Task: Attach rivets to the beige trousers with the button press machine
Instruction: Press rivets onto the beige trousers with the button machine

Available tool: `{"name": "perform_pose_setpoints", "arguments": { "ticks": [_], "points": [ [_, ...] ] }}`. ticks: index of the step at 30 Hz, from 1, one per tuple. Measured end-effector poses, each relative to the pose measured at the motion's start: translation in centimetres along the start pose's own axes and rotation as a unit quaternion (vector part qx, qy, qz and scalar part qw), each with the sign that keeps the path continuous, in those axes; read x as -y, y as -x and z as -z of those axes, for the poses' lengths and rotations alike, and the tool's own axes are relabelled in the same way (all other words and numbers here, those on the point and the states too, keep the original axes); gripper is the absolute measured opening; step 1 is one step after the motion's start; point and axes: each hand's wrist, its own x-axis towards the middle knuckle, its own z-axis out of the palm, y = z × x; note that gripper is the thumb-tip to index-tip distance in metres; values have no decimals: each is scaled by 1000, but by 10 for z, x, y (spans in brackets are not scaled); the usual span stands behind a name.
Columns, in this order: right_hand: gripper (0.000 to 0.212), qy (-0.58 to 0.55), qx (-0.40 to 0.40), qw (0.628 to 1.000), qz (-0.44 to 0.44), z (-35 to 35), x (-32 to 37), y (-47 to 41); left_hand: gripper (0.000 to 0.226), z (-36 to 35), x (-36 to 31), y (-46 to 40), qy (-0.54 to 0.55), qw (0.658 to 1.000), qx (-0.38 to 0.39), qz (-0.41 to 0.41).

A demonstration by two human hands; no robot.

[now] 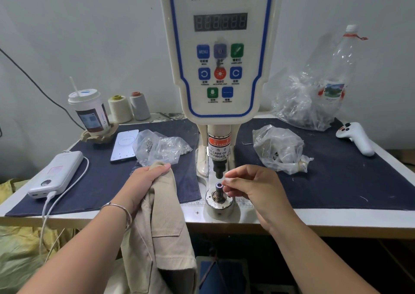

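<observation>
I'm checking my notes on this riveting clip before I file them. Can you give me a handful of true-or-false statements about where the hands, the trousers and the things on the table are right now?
1. The left hand grips the beige trousers. True.
2. The trousers lie over the lower die of the button press machine. False: the die is bare; the trousers hang left of it.
3. The right hand has its fingertips at the lower die. True.
4. The white power bank sits right of the machine. False: it is on the left.
5. The lidded cup has a straw. True.
</observation>
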Motion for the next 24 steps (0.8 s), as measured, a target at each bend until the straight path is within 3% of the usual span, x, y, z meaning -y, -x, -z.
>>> {"name": "perform_pose_setpoints", "arguments": {
  "ticks": [4, 12, 24],
  "points": [
    [17, -10, 4, 1000, -10, -4, 1, 0, 36, -1, 0, 1, 0, 1000, -4, 1],
    [14, -151, 15, 985, -78, -8, 2, -1, 35, -2, 0, 0, -5, 1000, -7, -2],
    [24, -195, 34, 974, -112, -5, 11, 5, 37, -1, 1, -1, -14, 1000, -9, -5]
  ]
}}
